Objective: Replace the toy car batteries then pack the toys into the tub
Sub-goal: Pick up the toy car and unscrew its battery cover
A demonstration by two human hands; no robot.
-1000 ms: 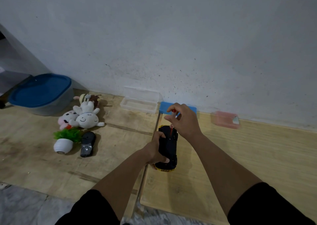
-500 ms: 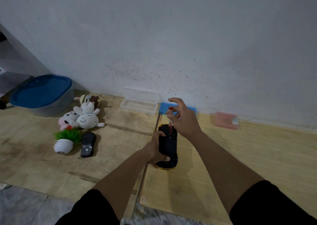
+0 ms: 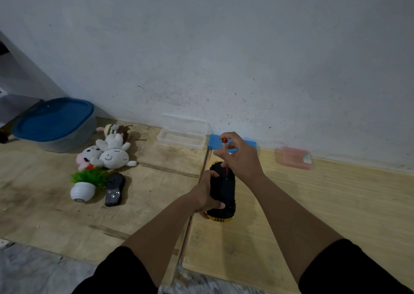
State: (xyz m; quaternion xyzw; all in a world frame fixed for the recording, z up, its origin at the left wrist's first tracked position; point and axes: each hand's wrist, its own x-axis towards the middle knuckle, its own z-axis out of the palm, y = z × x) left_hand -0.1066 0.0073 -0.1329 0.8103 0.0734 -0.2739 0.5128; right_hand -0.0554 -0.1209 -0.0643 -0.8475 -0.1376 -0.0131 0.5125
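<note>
— Fingers (image 3: 226,152) of the right hand (image 3: 240,159) pinch a slim red-capped screwdriver (image 3: 225,157), upright, tip on the black toy car's underside (image 3: 224,190). A second ago that hand was bunched over it; now it's re-gripped higher.

— And the left hand (image 3: 205,196)?

— Clenched round the car, pinning it on the wooden floor (image 3: 313,204). I'd say the screw's turning; batteries not swapped. Blue-lidded grey tub (image 3: 56,123) sits shut, plush toys (image 3: 107,152) beside it.

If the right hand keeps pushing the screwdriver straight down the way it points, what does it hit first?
The upturned underside of the toy car. The right hand holds the screwdriver nearly upright with its tip at the car, which the left hand steadies. Whether the tip already touches is unclear.
</note>
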